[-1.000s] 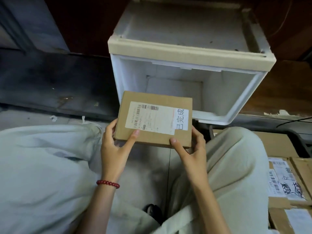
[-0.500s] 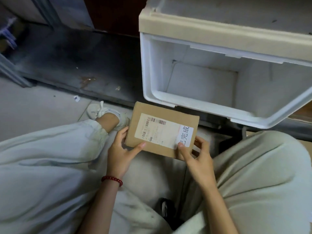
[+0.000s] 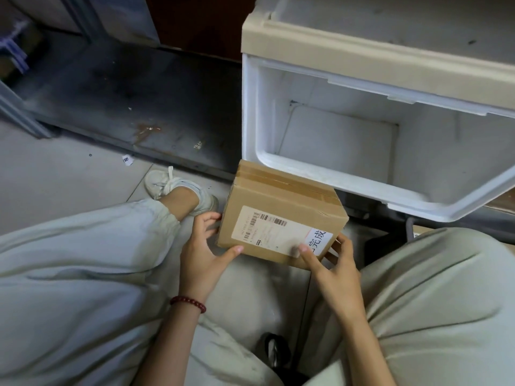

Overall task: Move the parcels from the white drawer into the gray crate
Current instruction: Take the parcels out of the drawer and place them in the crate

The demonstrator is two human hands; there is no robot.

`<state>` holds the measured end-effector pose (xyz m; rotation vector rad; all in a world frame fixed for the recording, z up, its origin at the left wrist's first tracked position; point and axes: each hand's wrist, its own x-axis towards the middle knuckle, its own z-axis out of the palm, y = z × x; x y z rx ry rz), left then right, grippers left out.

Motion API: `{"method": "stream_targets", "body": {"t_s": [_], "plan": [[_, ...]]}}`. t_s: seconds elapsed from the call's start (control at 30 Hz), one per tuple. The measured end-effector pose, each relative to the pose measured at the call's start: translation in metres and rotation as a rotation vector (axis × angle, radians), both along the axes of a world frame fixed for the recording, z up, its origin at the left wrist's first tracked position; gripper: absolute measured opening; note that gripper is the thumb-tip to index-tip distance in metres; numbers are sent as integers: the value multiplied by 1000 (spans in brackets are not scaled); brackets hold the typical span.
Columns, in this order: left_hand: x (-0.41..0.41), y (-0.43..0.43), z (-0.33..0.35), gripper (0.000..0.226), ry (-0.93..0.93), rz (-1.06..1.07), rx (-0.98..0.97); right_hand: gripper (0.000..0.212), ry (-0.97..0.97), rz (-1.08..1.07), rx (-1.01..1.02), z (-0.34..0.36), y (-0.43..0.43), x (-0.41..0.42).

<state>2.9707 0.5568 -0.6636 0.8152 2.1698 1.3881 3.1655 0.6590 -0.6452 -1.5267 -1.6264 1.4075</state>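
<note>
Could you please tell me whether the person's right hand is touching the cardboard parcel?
Touching. The head view shows the right hand gripping the cardboard parcel at its right end, thumb pressed on the labelled face.

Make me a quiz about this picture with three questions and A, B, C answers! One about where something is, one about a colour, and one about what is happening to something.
1. Where is the cardboard parcel compared with the white drawer?
A. Inside it
B. Outside, just in front of it
C. On top of it

2. What colour is the bead bracelet on the left wrist?
A. Red
B. Blue
C. Yellow

3. Who is holding the parcel?
A. One hand only
B. Nobody, it lies on the floor
C. Both hands

Answers:
1. B: the parcel sits below the drawer's front rim, over the person's lap.
2. A: the beads are dark red.
3. C: the left hand grips one end and the right hand grips the other.
</note>
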Motion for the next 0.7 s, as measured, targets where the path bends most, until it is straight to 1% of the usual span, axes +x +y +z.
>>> {"method": "stream_targets", "body": {"t_s": [0.1, 0.23, 0.33, 0.4, 0.47, 0.53, 0.6, 0.67, 0.7], "plan": [[2, 1, 1, 63, -46, 26, 26, 58, 17, 5, 20, 6, -2, -2], [-1, 0, -1, 47, -194, 119, 61, 75, 41, 86, 94, 13, -5, -2], [-3, 0, 0, 37, -289, 168, 49, 74, 71, 171, 131, 21, -6, -1], [-2, 0, 2, 32, -293, 184, 50, 73, 70, 183, 125, 23, -6, -1], [0, 0, 5, 30, -259, 183, 64, 74, 55, 166, 116, 21, -6, -1], [2, 0, 10, 34, -183, 167, 87, 76, 44, 129, 85, 16, -6, -1], [5, 0, 14, 42, -60, 120, 119, 78, 16, 85, 5, 11, -5, -2], [11, 0, 21, 52, 78, 39, 139, 73, -31, 65, -99, 6, -3, -3], [13, 1, 24, 54, 148, -4, 155, 74, -59, 66, -135, 2, -3, -4]]}}
